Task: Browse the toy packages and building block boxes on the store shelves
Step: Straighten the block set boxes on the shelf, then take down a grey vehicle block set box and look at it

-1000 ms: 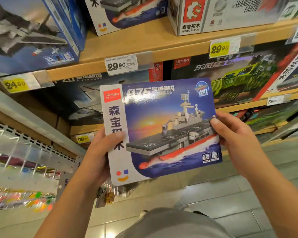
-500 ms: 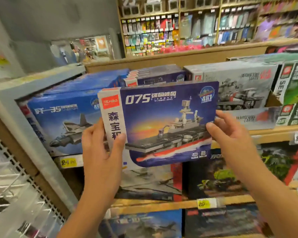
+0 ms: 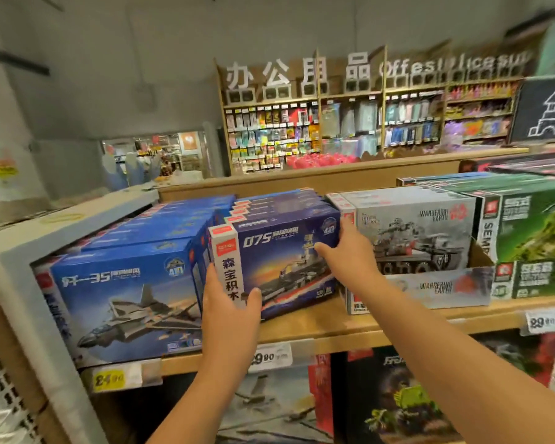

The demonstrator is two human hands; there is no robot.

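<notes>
- Left hand (image 3: 229, 310) is gripping the dark blue cardboard warship box (image 3: 282, 261) at seven o'clock, thumb across its front.
- Right hand (image 3: 350, 254) is clasping its two o'clock edge, fingers curled.

A dark blue warship box (image 3: 279, 267) marked "075" is stood upright on the wooden shelf (image 3: 340, 330), between a blue jet-fighter box (image 3: 122, 302) and a grey tank box (image 3: 414, 238).

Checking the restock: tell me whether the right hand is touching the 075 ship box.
Touching. The head view shows the right hand gripping the 075 ship box at its upper right corner.
</notes>
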